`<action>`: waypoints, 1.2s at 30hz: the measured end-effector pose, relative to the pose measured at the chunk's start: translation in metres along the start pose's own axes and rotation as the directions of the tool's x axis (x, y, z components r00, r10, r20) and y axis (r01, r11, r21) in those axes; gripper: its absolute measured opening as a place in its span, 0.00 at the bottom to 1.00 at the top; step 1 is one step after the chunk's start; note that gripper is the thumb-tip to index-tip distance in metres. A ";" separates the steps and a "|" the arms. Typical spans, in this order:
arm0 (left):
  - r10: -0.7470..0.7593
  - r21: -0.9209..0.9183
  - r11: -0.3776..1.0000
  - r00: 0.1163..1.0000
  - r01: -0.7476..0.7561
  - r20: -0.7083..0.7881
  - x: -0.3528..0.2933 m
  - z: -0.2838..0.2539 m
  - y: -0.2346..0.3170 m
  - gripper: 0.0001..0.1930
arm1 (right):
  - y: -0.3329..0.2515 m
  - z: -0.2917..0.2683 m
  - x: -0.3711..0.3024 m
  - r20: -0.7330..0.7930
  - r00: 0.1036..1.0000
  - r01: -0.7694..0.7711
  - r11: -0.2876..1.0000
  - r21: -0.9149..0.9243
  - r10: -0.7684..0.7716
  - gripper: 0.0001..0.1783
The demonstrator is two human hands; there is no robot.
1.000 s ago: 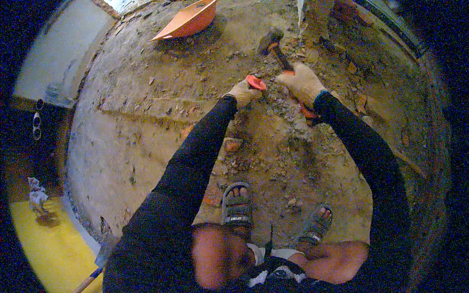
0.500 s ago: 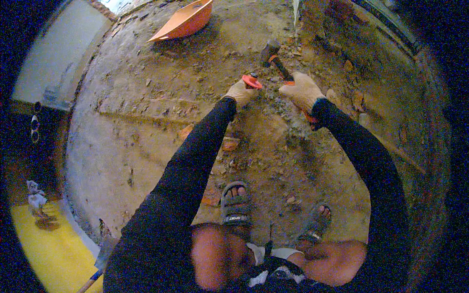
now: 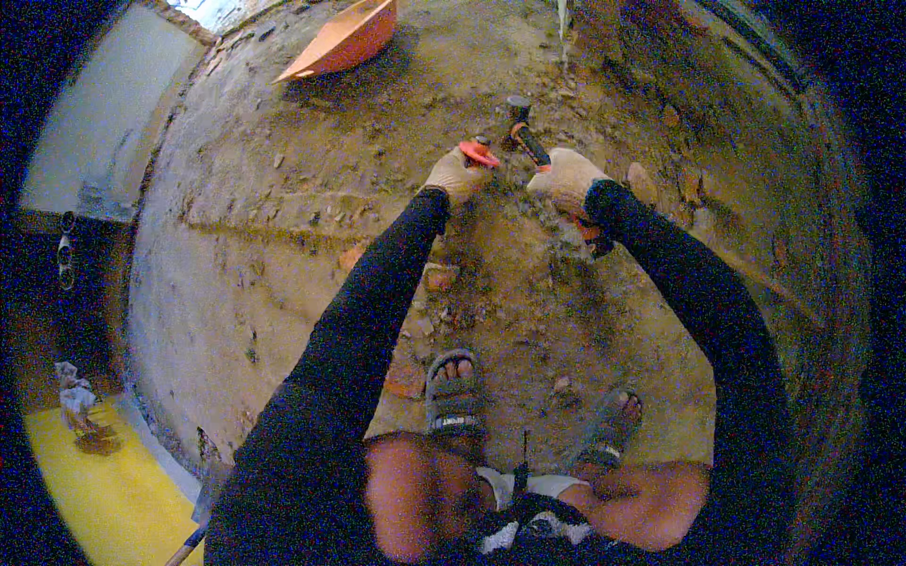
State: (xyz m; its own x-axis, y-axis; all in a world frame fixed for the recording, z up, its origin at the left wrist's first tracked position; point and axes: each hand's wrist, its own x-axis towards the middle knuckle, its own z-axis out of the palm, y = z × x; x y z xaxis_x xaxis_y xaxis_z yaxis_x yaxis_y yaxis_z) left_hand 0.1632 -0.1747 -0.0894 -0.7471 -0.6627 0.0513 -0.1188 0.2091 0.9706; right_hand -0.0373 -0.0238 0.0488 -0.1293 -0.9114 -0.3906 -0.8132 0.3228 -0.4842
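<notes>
My left hand, in a pale work glove, is closed around a chisel with a round red hand guard. The chisel's blade is hidden below the hand. To its right, my gloved right hand grips a hammer by its black and orange handle. The dark hammer head points away from me, just beyond and to the right of the chisel's top, apart from it. The handle's orange and black butt shows below my right wrist. Both hands are over rough, broken ground.
An orange basin lies at the far left. Brick pieces and rubble are scattered around my sandalled feet. A long thin strip lies to the right. At lower left are a tool with a wooden handle and a yellow floor.
My right hand has shifted a little left, and the hammer's head is now tilted differently, near the chisel's top. My left hand keeps its hold. The whole view has shifted slightly.
</notes>
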 end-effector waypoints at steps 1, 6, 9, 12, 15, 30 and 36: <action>-0.016 -0.046 0.999 0.999 0.014 -0.042 -0.001 0.001 -0.005 0.15 | 0.004 0.010 -0.007 -0.030 0.999 0.020 1.000 -0.002 -0.020 0.21; -0.008 0.238 0.971 0.999 -0.001 0.040 0.006 -0.006 -0.014 0.19 | 0.024 0.059 -0.079 -0.121 0.991 -0.052 0.993 0.102 0.064 0.24; -0.074 0.374 0.924 0.997 0.073 -0.012 -0.005 0.003 -0.019 0.18 | 0.048 0.079 -0.140 -0.085 0.994 0.079 0.982 0.169 -0.065 0.28; 0.129 0.375 0.927 0.952 -0.015 -0.279 -0.043 0.024 -0.025 0.19 | 0.071 0.098 -0.204 0.096 0.995 -0.008 0.992 0.129 -0.004 0.29; 0.088 0.221 0.975 0.925 -0.004 -0.369 -0.079 0.032 -0.027 0.20 | 0.089 0.123 -0.250 0.289 0.950 -0.158 0.980 0.121 0.118 0.29; 0.150 0.239 0.959 0.988 -0.156 0.043 -0.118 0.119 0.045 0.20 | 0.160 0.166 -0.282 0.522 0.816 -0.506 0.743 0.437 0.249 0.20; -0.084 0.117 0.989 0.993 0.093 -0.081 -0.117 0.128 0.065 0.16 | 0.157 0.156 -0.285 0.515 0.815 -0.528 0.708 0.468 0.267 0.26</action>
State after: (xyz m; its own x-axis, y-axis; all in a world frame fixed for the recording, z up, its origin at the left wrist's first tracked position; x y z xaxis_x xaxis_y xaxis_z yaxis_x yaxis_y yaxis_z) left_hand 0.1596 0.0083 -0.0623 -0.6789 -0.7342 -0.0113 -0.2636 0.2294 0.9370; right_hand -0.0401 0.3263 -0.0379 -0.0306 -0.5250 -0.8506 -0.2420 0.8295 -0.5033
